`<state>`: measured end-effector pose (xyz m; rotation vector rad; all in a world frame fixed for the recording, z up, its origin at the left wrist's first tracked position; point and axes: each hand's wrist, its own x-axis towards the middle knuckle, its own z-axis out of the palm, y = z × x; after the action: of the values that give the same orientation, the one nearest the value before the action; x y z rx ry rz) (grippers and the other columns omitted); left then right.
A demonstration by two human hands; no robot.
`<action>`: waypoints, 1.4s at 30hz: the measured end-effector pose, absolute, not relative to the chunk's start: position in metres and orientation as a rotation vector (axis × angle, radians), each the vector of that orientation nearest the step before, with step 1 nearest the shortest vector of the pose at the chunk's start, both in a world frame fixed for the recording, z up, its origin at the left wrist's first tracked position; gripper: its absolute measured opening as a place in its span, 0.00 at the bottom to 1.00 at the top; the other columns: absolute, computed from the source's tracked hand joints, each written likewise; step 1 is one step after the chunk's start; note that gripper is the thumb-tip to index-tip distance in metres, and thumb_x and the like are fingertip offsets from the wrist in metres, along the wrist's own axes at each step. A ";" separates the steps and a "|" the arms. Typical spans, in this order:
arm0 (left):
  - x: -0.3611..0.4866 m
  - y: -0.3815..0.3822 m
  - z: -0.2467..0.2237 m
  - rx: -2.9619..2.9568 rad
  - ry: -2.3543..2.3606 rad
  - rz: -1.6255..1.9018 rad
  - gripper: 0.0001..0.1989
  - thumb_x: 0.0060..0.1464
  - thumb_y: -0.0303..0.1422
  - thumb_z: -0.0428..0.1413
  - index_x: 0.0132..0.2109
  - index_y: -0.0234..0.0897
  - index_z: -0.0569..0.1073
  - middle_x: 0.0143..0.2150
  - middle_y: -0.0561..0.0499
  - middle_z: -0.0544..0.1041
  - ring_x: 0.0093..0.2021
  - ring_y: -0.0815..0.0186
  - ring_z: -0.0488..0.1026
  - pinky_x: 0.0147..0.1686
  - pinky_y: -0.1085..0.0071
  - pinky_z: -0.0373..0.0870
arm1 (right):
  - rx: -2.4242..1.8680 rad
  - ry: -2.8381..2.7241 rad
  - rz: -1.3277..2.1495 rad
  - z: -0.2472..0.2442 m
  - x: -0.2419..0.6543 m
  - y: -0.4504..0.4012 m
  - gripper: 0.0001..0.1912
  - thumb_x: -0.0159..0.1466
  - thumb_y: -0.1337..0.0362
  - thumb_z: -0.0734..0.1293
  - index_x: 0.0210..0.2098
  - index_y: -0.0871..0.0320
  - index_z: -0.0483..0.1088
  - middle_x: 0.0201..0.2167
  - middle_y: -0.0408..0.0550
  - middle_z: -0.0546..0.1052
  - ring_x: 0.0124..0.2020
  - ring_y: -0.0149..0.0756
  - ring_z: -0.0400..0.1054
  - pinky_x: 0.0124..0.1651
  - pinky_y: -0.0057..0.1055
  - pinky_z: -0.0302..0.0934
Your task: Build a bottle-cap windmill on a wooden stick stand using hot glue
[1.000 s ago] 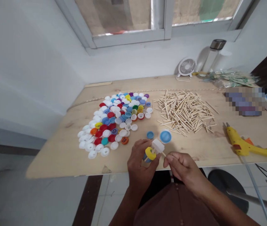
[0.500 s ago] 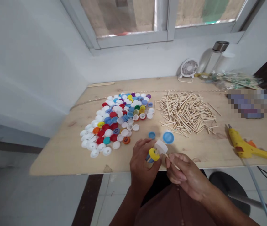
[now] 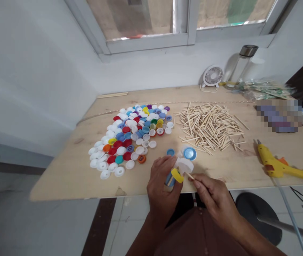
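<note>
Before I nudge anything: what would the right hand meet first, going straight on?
Likely the white cap by the left hand, at the tip of the stick in the right hand; depth is unclear.

The person's left hand is curled into a grip, its fingers bent over the top and its thumb pressing from below, toward the other hand. Just beside it, the right hand pinches with thumb and index fingertip, the remaining fingers folded under the palm. The left forearm slopes down and leftward from its hand, the right forearm down and rightward.
</note>
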<state>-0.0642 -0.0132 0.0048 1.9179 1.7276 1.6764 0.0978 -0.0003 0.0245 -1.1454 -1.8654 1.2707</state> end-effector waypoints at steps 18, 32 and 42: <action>-0.051 -0.035 0.003 1.753 1.539 1.541 0.31 0.51 0.26 0.56 0.62 0.41 0.60 0.57 0.41 0.71 0.58 0.52 0.67 0.59 0.49 0.61 | -1.093 -1.561 1.673 0.018 0.106 0.006 0.27 0.65 0.45 0.59 0.19 0.58 0.60 0.16 0.39 0.63 0.20 0.26 0.54 0.26 0.25 0.49; -0.069 -0.027 0.020 1.162 1.498 1.613 0.11 0.56 0.32 0.56 0.47 0.40 0.74 0.40 0.49 0.78 0.45 0.63 0.75 0.51 0.62 0.69 | -1.139 -1.773 1.473 0.015 0.120 0.009 0.26 0.67 0.48 0.56 0.20 0.58 0.64 0.18 0.42 0.68 0.22 0.29 0.60 0.27 0.25 0.54; -0.075 -0.006 0.027 1.109 1.285 1.296 0.06 0.48 0.34 0.62 0.30 0.36 0.75 0.29 0.52 0.75 0.32 0.67 0.71 0.35 0.70 0.69 | -1.059 -1.937 1.460 0.028 0.121 0.014 0.23 0.68 0.50 0.56 0.22 0.57 0.62 0.20 0.41 0.67 0.22 0.29 0.60 0.28 0.25 0.53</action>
<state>-0.0751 -0.0055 0.0270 1.1091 1.2851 1.2962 0.1208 0.0139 0.0275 -1.0586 -1.9375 1.4600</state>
